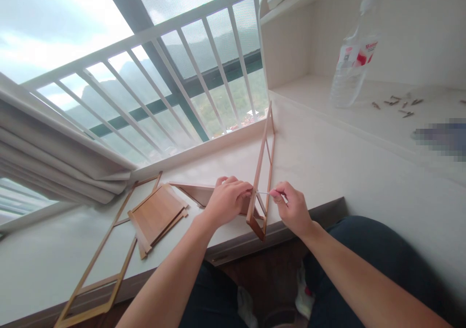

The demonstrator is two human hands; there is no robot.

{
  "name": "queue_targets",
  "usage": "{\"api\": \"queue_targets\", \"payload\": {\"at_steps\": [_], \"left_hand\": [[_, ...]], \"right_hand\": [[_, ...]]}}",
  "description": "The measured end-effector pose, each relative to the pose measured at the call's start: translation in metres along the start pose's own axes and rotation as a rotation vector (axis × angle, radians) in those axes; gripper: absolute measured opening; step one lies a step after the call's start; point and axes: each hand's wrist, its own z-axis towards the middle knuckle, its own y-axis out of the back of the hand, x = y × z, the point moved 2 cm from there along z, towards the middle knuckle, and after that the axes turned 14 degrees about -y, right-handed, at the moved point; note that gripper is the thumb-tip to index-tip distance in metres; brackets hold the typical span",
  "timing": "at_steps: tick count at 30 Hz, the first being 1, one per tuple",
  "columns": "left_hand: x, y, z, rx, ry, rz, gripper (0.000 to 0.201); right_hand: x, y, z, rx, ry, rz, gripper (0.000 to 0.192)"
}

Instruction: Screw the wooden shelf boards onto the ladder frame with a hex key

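Daylight from a barred window [163, 75] falls on a pale worktop [327, 163] that runs along the sill, so the wooden parts lie spread where they are easy to see. Flat at the left lies a long wooden frame [96, 269], beside it a stack of wooden panels [156, 216]. Another frame [262, 172] stands on edge, steadied by the left hand [225, 199], its grip closed on the rail. The right hand [291, 209] pinches a thin metal pin [262, 192] at that rail. A plastic bottle [351, 60] stands on the shelf; its red label is unreadable.

light brown wooden frame [262, 172], white desk [327, 163], red-labelled clear bottle [353, 56].
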Motion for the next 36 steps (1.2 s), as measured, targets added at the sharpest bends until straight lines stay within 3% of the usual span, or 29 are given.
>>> {"api": "queue_targets", "payload": {"at_steps": [11, 17, 20, 26, 36], "left_hand": [[-0.001, 0.0, 0.002, -0.011, 0.003, 0.013, 0.023], [0.004, -0.002, 0.001, -0.013, 0.001, 0.002, 0.023], [0.006, -0.002, 0.0, -0.027, 0.008, 0.013, 0.022], [0.003, -0.001, 0.0, -0.048, -0.007, 0.055, 0.023], [0.003, -0.001, 0.003, -0.063, -0.023, 0.132, 0.021]], "right_hand": [[0.0, 0.002, 0.001, -0.018, 0.022, -0.029, 0.013], [-0.011, -0.001, 0.003, 0.048, 0.214, 0.003, 0.012], [-0.016, -0.001, 0.005, 0.065, 0.241, 0.018, 0.01], [-0.019, -0.002, 0.005, 0.048, 0.087, 0.087, 0.005], [-0.009, -0.005, 0.005, 0.082, -0.272, 0.14, 0.031]]}}
